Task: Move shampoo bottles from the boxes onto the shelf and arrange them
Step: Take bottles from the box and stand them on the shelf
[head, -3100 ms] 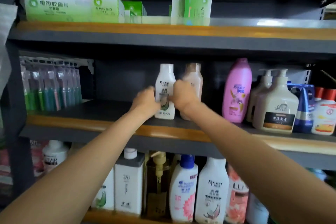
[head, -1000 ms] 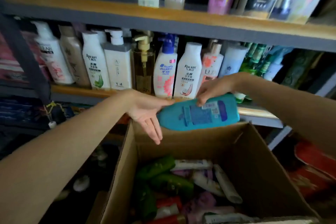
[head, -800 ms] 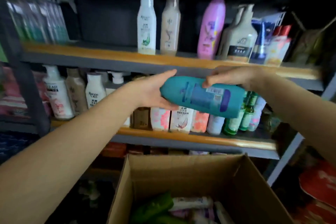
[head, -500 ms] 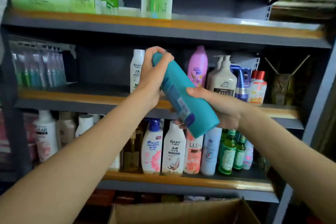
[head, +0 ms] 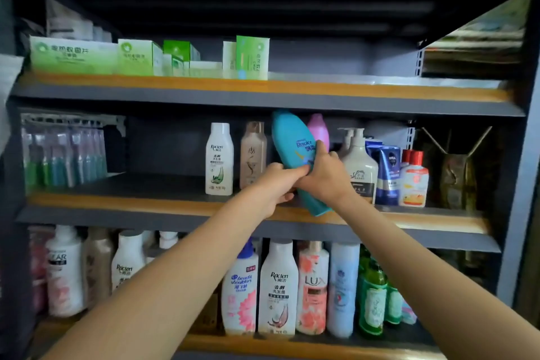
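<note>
Both hands clasped the teal shampoo bottle (head: 292,143) low on its body, the left hand (head: 273,184) curled round it from nine o'clock and the right hand (head: 323,177) from three. The bottle leaned toward eleven o'clock, its base at the front lip of the middle shelf (head: 146,202), between the brown bottle (head: 252,152) and the pink bottle (head: 320,131). This looked like the placing step: next it needed tipping upright and sliding back into that narrow gap, while open board lay at nine o'clock, left of the white bottle (head: 219,158).

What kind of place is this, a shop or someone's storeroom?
Probably a small shop or its stockroom. A metal shelf rack carries rows of different shampoo bottles, green boxed goods and packaged toothbrushes, all facing outward, while both hands set a teal bottle among them.
</note>
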